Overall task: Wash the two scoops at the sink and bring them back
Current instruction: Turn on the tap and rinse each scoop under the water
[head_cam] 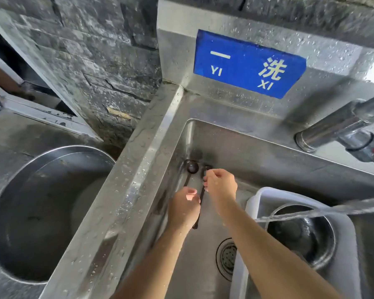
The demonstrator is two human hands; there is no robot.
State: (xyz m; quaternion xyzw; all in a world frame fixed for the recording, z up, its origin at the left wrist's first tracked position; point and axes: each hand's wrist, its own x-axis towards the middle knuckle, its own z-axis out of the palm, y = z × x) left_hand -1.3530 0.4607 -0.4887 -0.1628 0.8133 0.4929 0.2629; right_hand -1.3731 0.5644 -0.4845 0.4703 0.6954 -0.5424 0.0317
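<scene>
Two dark, wet scoops with small round bowls and long thin handles are low in the steel sink (257, 152), by its left wall, well apart from the water stream (311, 212). Left scoop (191, 167): bowl up, shiny, fully in view. Right scoop (202, 192): just beside it, bowl mostly hidden by fingers. Left hand (184, 210) grip is clenched round both handles, with one handle end poking out below the palm. Right hand (220, 184) grip pinches the right scoop's bowl with curled fingertips. The tap (341, 130) stream lands in a steel bowl (300, 234) inside a white tub (255, 199). Drain (227, 257) sits between the forearms.
</scene>
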